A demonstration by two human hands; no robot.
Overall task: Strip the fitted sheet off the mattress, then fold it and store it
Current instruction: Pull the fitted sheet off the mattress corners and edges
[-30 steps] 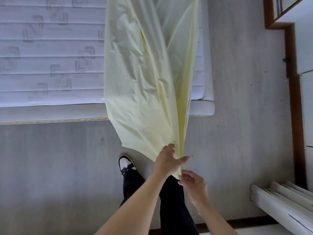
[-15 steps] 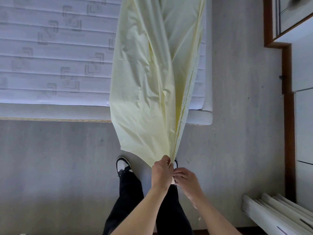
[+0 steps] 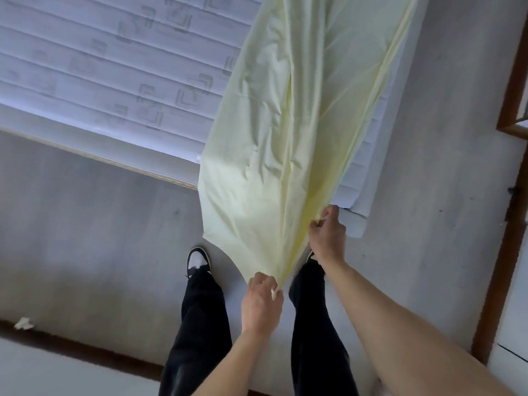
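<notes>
Pale yellow fitted sheet [image 3: 285, 138] is off the white quilted mattress [image 3: 114, 67], draped from it over the edge down to the hands; its top end is cut off by the frame. Left hand [image 3: 261, 302] grip: fingers curled, pinching the gathered low point. Right hand [image 3: 328, 232] grip: curled round the sheet's right edge higher up. Right shoe mostly hidden behind sheet and arm. Small white scrap [image 3: 24, 323] on the grey floor [image 3: 85, 238], too blurred to identify.

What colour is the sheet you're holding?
Pale yellow, plain, no pattern: the sheet shows best in the head view.
</notes>
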